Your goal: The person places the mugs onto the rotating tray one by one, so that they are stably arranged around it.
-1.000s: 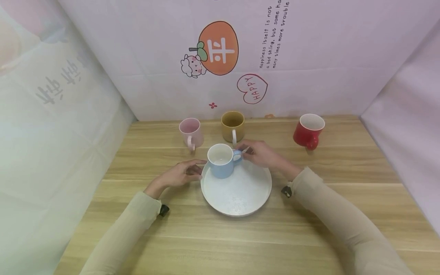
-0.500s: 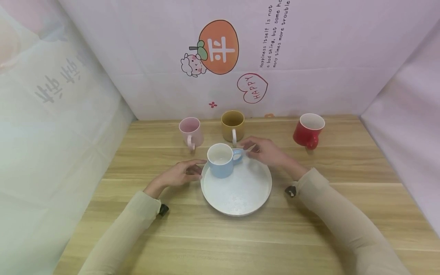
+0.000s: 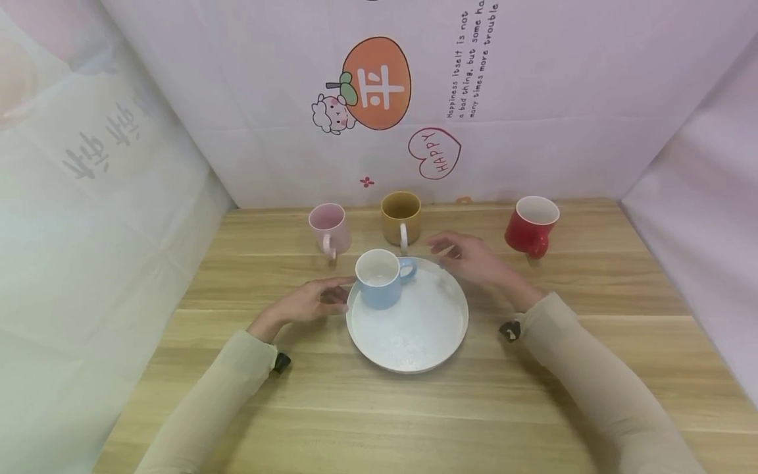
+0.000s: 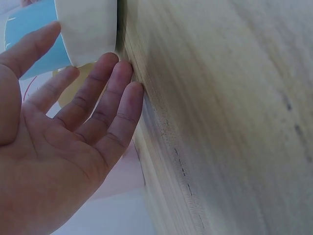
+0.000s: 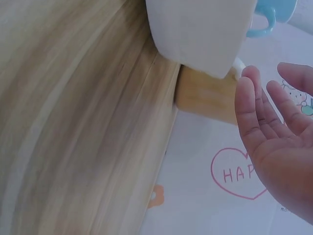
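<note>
A light-blue mug (image 3: 379, 292) with a white inside stands upright on the back left part of a round white tray (image 3: 414, 336), its handle pointing right. My left hand (image 3: 309, 301) is at the tray's left rim. In the left wrist view, the thumb and index finger of that hand (image 4: 73, 127) reach the tray's side (image 4: 90, 32), and the other fingers spread loosely. Right of the mug, my right hand (image 3: 472, 260) hovers by the tray's back right rim, apart from the mug handle. Its fingers (image 5: 248, 112) are loosely bent and hold nothing.
Behind the tray stand a pink mug (image 3: 329, 230) and a mustard-yellow mug (image 3: 400, 220), the latter close to the rim. A red mug (image 3: 529, 227) is farther right. The wooden table (image 3: 379, 421) meets printed cloth (image 3: 266, 131) at its back edge.
My right hand has let go of the blue mug's handle and drawn back to the right. The left hand has stayed at the tray's rim.
</note>
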`<move>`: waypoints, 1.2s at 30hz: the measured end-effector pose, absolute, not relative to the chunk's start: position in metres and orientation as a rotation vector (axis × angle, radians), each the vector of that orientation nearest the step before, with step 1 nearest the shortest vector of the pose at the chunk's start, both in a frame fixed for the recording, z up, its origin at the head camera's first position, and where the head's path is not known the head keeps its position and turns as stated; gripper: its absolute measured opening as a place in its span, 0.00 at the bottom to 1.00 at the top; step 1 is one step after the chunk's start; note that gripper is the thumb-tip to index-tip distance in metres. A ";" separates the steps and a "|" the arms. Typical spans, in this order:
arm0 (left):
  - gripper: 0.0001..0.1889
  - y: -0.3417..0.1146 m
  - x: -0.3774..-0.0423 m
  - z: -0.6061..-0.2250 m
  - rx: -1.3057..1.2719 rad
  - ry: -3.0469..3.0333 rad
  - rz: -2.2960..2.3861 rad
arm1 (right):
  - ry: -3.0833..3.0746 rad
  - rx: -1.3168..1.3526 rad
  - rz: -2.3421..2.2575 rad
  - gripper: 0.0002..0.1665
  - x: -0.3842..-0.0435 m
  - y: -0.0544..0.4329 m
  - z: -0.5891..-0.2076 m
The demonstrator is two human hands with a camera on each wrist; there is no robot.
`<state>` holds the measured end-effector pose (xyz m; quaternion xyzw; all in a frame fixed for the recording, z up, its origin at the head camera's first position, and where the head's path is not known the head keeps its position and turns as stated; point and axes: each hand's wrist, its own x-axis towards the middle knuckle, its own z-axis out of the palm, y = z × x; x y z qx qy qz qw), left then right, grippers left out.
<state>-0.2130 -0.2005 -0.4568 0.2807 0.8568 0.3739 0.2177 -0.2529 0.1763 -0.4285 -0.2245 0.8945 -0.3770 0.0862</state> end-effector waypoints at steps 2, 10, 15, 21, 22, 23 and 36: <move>0.34 -0.201 -0.212 -0.457 0.780 2.367 1.041 | 2.673 -0.664 -1.131 0.24 -0.253 0.180 -0.429; 0.30 -0.202 -0.210 -0.457 0.755 2.349 1.094 | 2.702 -0.652 -1.147 0.23 -0.256 0.195 -0.431; 0.33 -0.202 -0.210 -0.457 0.767 2.351 1.074 | 2.718 -0.618 -1.121 0.23 -0.254 0.204 -0.431; 0.32 -0.203 -0.209 -0.457 0.782 2.346 1.090 | 2.730 -0.590 -1.171 0.23 -0.252 0.212 -0.431; 0.32 -0.203 -0.209 -0.457 0.782 2.345 1.100 | 2.734 -0.582 -1.183 0.23 -0.252 0.214 -0.432; 0.32 -0.203 -0.208 -0.457 0.776 2.343 1.108 | 2.738 -0.576 -1.190 0.23 -0.252 0.215 -0.432; 0.32 -0.203 -0.208 -0.456 0.803 2.333 1.110 | 2.735 -0.512 -1.248 0.23 -0.250 0.230 -0.430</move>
